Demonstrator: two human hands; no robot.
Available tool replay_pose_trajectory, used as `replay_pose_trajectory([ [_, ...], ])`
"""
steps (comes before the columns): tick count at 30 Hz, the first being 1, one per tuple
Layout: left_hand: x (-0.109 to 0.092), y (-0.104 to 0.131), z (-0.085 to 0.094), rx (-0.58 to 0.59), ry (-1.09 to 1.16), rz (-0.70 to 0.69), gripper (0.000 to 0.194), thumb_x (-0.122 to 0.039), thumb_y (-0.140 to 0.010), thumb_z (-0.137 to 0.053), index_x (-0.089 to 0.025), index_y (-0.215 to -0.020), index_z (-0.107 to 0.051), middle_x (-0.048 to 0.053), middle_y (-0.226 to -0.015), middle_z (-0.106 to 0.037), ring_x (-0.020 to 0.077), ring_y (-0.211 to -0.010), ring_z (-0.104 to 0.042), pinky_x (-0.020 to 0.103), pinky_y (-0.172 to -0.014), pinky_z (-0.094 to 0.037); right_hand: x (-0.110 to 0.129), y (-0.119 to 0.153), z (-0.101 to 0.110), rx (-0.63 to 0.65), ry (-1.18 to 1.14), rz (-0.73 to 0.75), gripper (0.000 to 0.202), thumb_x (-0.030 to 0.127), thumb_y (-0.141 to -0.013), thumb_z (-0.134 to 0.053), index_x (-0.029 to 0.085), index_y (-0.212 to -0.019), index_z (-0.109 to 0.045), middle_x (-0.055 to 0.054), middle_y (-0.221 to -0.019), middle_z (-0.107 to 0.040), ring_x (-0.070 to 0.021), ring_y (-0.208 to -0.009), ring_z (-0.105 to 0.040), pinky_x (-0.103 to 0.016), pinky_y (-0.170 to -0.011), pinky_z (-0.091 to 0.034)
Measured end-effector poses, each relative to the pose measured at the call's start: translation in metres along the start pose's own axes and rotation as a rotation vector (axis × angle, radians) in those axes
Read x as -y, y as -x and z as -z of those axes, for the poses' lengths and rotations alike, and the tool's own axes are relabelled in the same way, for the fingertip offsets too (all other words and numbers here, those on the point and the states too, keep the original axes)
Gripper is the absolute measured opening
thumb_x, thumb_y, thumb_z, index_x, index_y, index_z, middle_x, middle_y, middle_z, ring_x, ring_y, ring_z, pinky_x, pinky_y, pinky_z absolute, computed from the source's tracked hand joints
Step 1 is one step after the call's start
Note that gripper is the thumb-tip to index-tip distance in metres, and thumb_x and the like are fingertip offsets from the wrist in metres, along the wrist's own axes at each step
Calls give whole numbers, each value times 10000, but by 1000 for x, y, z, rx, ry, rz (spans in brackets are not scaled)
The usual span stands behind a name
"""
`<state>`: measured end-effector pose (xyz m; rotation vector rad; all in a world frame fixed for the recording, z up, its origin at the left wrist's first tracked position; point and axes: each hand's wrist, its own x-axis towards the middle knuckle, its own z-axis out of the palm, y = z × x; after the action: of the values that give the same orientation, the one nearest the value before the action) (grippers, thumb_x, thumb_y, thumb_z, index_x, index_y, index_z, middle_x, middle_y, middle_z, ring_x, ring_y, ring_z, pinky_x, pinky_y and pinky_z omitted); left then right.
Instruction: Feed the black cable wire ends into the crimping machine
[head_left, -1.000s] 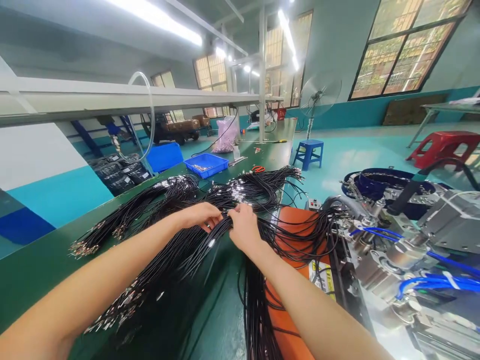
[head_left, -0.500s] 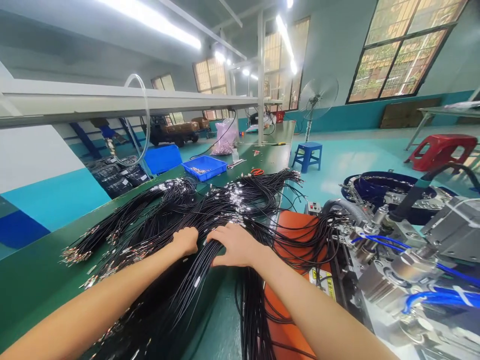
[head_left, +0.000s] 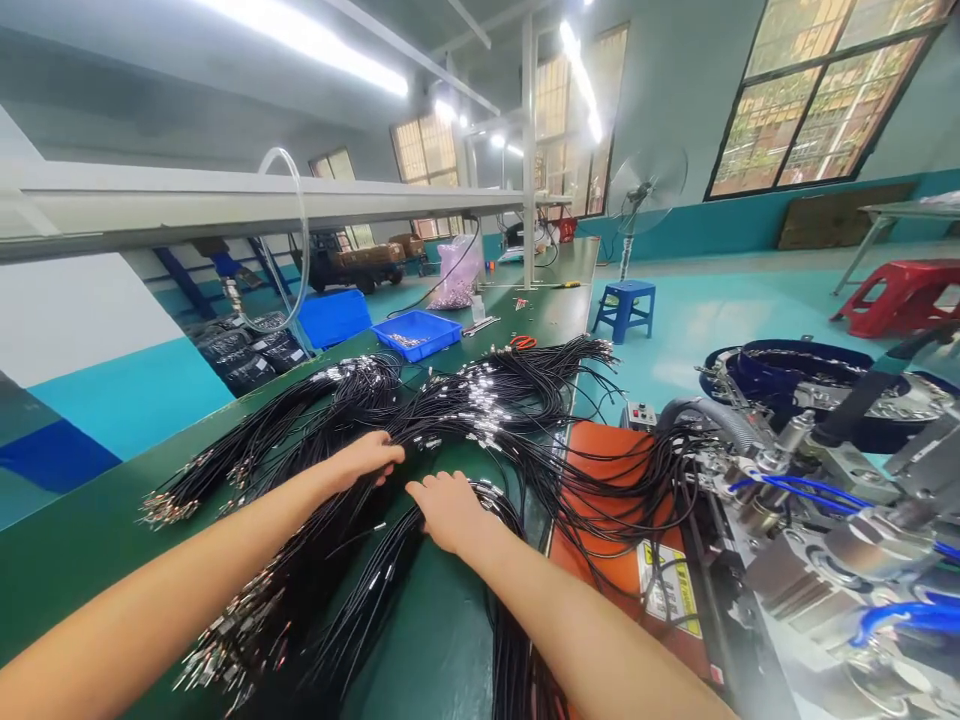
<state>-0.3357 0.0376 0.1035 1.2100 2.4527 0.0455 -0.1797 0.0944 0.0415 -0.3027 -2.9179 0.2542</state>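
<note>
Long thin black cables with shiny metal ends lie in a large tangled pile across the green table. My right hand is closed over a separate bundle of black cables, which runs toward me on the tabletop; its thumb is hidden. Just left of it, my left hand has its fingers curled round black cables at the pile's near side, though its palm hides how many. Below my left forearm, many cable ends fan out. More cables hang over the table edge beneath my right wrist.
A blue tray with small parts and orange-handled scissors lie beyond the pile. To the right stands a machine with metal cylinders and an orange surface carrying cables. A white shelf beam crosses above the table.
My right hand has drawn its cable bundle toward me, opening a gap of green tabletop beside the pile. My left hand has shifted slightly up, its fingers curled among the cables.
</note>
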Motion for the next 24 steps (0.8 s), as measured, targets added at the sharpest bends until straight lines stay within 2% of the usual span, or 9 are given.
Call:
replay_pose_trajectory([
  [2, -6, 1, 13, -27, -42, -43, 321, -312, -885, -540, -155, -1164, -531, 85, -1144, -575, 203, -947, -597, 404, -789, -518, 2, 0, -5, 5, 2, -16, 218, 238, -818, -615, 178, -1027, -600, -108, -1047, -621, -245, -973, -570, -407, -833, -425],
  [4, -15, 1, 29, -65, -110, -89, 321, -309, -883, -542, -156, -1164, -530, 85, -1147, -575, 205, -951, -597, 407, -794, -516, 5, 1, -7, 4, 3, -14, 166, 225, -814, -610, 185, -975, -617, -100, -1103, -599, -258, -1047, -530, -436, -889, -392],
  [6, -27, 1, 46, -108, -198, -136, 321, -313, -883, -543, -159, -1164, -534, 86, -1163, -567, 212, -975, -588, 418, -812, -508, 8, 1, -7, 7, 0, -8, 200, 205, -783, -635, 190, -981, -610, -84, -1104, -605, -263, -1082, -511, -439, -919, -371],
  [8, -40, 1, 61, -143, -290, -169, 323, -313, -881, -545, -160, -1166, -533, 88, -1174, -562, 217, -993, -581, 426, -825, -502, 9, -3, -8, 17, -5, -30, 256, 174, -751, -654, 190, -999, -593, -75, -1040, -633, -246, -1029, -550, -398, -890, -397],
  [12, -55, 2, 75, -180, -438, -197, 315, -311, -879, -548, -161, -1157, -540, 86, -1169, -566, 217, -996, -580, 427, -830, -499, -2, -22, -13, 4, 1, -254, 350, 98, -729, -639, 153, -1062, -547, -131, -975, -647, -258, -927, -615, -363, -781, -448],
  [15, -51, 4, 69, -195, -487, -211, 307, -321, -880, -546, -157, -1141, -548, 82, -1149, -576, 211, -980, -586, 424, -824, -500, -19, -35, -18, -41, 7, -480, 284, 61, -827, -499, 106, -1107, -515, -200, -986, -632, -295, -935, -630, -402, -758, -459],
  [18, -40, 9, 53, -228, -482, -220, 273, -293, -882, -535, -144, -1109, -559, 80, -1074, -618, 207, -950, -607, 419, -830, -496, -33, -43, -20, -92, -5, -608, 302, 45, -890, -371, 117, -1160, -485, -217, -1087, -597, -289, -955, -636, -424, -769, -467],
  [21, -21, 14, 29, -282, -429, -261, 306, -172, -820, -503, -136, -1119, -555, 114, -1036, -663, 228, -991, -625, 334, -850, -489, -38, -50, -15, -105, -23, -702, 296, 49, -905, -352, 129, -1141, -512, -194, -1055, -619, -272, -913, -660, -394, -717, -500],
  [24, 9, 2, -5, -340, -344, -284, 425, -310, -770, -487, -138, -1154, -553, 121, -975, -701, 279, -930, -661, 357, -796, -520, -39, -58, -12, -115, -33, -774, 264, 49, -901, -381, 128, -1074, -564, -169, -1009, -648, -252, -908, -667, -376, -711, -518],
])
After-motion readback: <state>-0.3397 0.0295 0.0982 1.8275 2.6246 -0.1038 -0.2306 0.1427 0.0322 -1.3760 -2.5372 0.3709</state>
